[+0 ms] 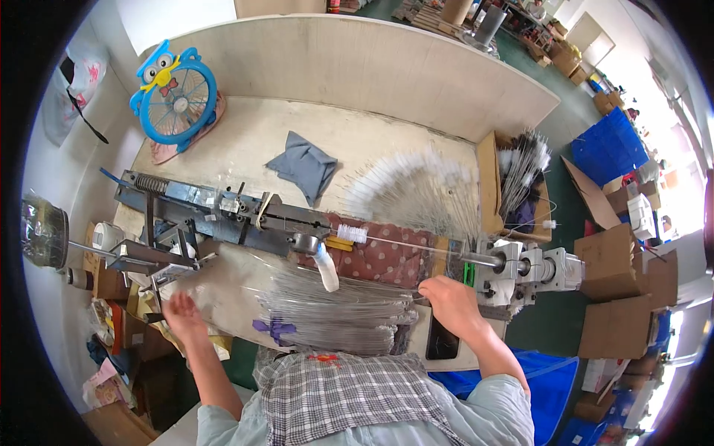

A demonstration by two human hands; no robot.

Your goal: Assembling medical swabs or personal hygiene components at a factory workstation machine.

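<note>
Along the machine [290,215], white bristled brush [352,233], slender stem [409,245]

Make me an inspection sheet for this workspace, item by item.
Surface: pale, stained, flat tabletop.
Job's things: white cylindrical bristle brush on a thin metal wire, in line with a round silver metal spindle; long bundle of thin grey metal wires nearer the person.
Clutter: crumpled grey fabric cloth; black rectangular phone; round blue cartoon-shaped plastic fan.
Hands: left hand near a short black handle; right hand by the wires' right ends; grips unclear.
Cables: nothing seen clearly.
Surroundings: brown cardboard boxes at right.
</note>
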